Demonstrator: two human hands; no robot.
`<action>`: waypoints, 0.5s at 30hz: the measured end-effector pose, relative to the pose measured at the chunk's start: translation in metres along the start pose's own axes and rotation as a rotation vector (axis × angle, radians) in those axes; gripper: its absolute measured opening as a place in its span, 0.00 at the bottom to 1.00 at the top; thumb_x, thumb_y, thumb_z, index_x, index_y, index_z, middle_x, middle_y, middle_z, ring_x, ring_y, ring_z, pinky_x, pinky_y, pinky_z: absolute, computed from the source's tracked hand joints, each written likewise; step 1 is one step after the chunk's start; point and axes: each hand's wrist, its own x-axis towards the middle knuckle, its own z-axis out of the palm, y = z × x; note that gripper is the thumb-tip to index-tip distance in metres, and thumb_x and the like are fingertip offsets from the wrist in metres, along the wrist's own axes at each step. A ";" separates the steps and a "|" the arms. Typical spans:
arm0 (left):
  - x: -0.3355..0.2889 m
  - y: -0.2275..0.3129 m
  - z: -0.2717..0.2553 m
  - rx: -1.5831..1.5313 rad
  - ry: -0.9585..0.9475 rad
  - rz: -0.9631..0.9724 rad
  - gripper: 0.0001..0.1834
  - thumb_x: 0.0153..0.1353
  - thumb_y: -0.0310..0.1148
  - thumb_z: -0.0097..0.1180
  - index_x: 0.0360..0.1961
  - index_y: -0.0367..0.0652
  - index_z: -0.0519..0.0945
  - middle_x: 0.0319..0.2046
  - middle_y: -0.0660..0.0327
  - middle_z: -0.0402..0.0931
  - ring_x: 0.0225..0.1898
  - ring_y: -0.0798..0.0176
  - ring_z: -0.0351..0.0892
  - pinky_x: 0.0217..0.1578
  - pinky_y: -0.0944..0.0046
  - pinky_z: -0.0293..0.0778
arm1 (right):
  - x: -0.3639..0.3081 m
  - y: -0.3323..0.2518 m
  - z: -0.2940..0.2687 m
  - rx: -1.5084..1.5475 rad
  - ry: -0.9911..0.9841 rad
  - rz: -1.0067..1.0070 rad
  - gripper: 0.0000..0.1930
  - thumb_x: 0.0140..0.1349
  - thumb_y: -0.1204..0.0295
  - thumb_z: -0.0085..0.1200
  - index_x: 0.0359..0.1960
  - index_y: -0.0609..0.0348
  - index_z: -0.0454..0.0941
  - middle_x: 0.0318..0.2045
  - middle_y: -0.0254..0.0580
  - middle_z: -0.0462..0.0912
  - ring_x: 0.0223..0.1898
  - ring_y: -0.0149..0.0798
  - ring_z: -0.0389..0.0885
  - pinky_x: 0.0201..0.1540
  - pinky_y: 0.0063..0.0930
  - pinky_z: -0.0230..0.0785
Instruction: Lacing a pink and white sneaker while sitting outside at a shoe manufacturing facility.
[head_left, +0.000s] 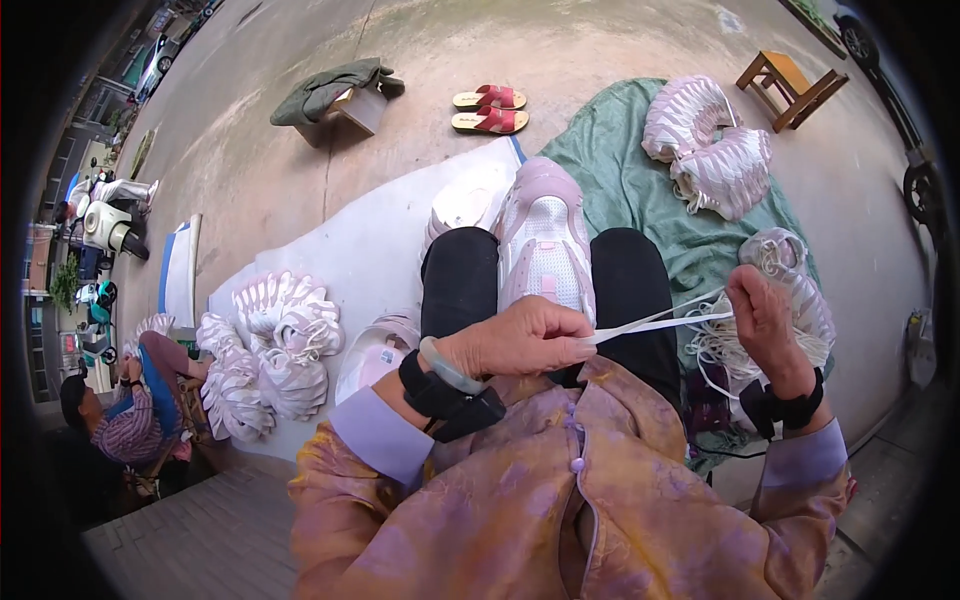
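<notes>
While the left grip (535, 336) pinches white lace (664, 324), the right grip (764, 312) — curled — holds it.

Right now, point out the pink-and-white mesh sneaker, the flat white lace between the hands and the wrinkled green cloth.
Pink-and-white mesh sneaker (546, 215): head view, on its white mesh upper.
Flat white lace (668, 322): head view, on its stretched middle.
Wrinkled green cloth (628, 185): head view, on a bare part.

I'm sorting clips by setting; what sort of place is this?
Probably an outdoor yard or roadside used as a workspace: concrete ground, a parked scooter at the far left, and bundled shoes on a green cloth.
</notes>
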 end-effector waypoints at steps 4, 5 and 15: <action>-0.054 0.008 -0.026 0.109 0.165 -0.121 0.10 0.61 0.33 0.53 0.33 0.36 0.78 0.18 0.73 0.67 0.18 0.81 0.62 0.18 0.79 0.59 | -0.070 0.141 -0.016 -0.260 0.107 0.354 0.03 0.59 0.76 0.46 0.28 0.60 0.67 0.22 0.53 0.72 0.28 0.56 0.73 0.28 0.42 0.63; -0.070 0.010 -0.032 0.071 0.216 -0.188 0.09 0.60 0.33 0.54 0.32 0.37 0.79 0.17 0.73 0.67 0.18 0.81 0.62 0.18 0.79 0.59 | -0.097 0.184 -0.025 -0.378 0.131 0.439 0.05 0.60 0.73 0.45 0.28 0.60 0.67 0.23 0.53 0.73 0.28 0.55 0.73 0.29 0.42 0.63; -0.038 0.018 -0.022 0.237 0.516 -0.011 0.07 0.58 0.31 0.55 0.33 0.38 0.80 0.20 0.70 0.72 0.20 0.80 0.66 0.20 0.79 0.62 | -0.071 0.161 0.060 -0.156 0.140 0.380 0.19 0.47 0.81 0.49 0.45 0.59 0.70 0.39 0.48 0.76 0.44 0.50 0.74 0.48 0.37 0.65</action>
